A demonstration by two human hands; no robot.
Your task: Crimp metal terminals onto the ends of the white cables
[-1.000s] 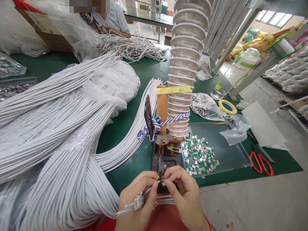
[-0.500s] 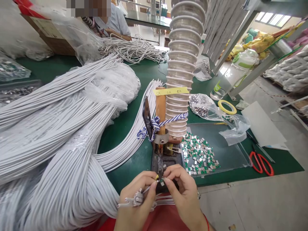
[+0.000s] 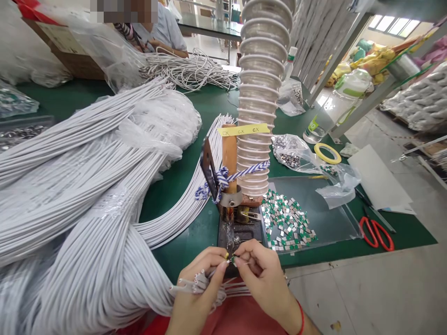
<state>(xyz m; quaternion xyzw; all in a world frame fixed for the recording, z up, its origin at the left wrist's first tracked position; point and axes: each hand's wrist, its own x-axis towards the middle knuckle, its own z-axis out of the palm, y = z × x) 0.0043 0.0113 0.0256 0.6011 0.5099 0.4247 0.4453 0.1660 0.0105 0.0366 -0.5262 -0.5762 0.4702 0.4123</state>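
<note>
My left hand (image 3: pixel 199 288) is closed round a few white cable ends (image 3: pixel 193 283) and pinches one cable's tip toward the middle. My right hand (image 3: pixel 260 274) pinches a tiny green and metal connector piece (image 3: pixel 231 257) against that tip. Both hands meet just in front of a dark soldering stand (image 3: pixel 237 230) with a wooden-handled iron (image 3: pixel 229 156) clamped upright on it. A pile of small green and silver connector pieces (image 3: pixel 288 223) lies on a clear sheet (image 3: pixel 328 218) to the right of the stand.
Large bundles of white cables (image 3: pixel 80 186) fill the left of the green table (image 3: pixel 195 107). A ribbed extraction hose (image 3: pixel 260 93) rises behind the iron. Red scissors (image 3: pixel 379 232), a tape roll (image 3: pixel 327 153) and plastic bags (image 3: pixel 296 153) lie at the right. Another person (image 3: pixel 153 28) sits across the table.
The hands stay pinched together at the stand; the fingertips have shifted slightly and the view has drifted a little.
</note>
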